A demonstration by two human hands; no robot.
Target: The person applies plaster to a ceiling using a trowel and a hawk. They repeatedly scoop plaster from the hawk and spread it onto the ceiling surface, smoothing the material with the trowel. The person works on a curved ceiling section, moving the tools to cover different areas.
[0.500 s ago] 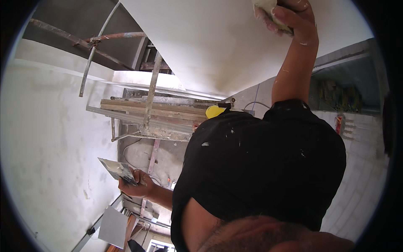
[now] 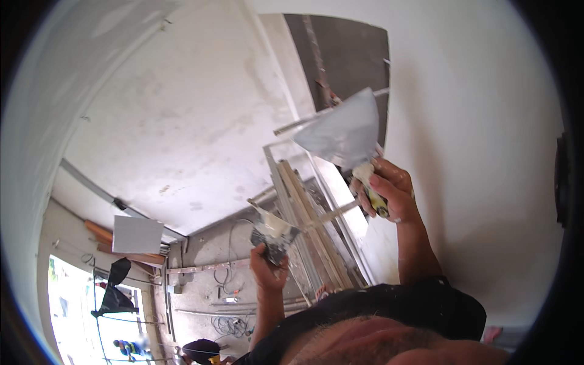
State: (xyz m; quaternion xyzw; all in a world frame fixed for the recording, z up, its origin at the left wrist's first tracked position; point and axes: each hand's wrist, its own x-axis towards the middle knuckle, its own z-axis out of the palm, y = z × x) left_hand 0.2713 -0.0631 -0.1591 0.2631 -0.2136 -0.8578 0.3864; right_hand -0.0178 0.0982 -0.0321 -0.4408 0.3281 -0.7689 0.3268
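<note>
My right hand [image 2: 396, 191] is wrapped round the handle of a wide putty knife [image 2: 344, 131]. Its fan-shaped grey blade points up and left, and pale putty coats the neck above a yellow-and-black grip. Lower and to the left, my left hand [image 2: 269, 272] grips a small flat metal scraper [image 2: 275, 246] by its lower edge. A lump of cream putty [image 2: 275, 224] lies on its upper part. The two tools are apart, and the wide blade touches nothing that I can make out.
Scaffold planks [image 2: 319, 234] run behind and below my hands. A smooth white wall [image 2: 480, 158] rises on the right, a patchy one [image 2: 182, 134] at the left. Coiled cable [image 2: 230, 326] lies on the floor. A pale square panel [image 2: 137, 235] stands at far left.
The view has swung round. My right hand has come down from high against the white surface, bringing the wide putty knife nearer the scraper. Both hands keep their hold.
</note>
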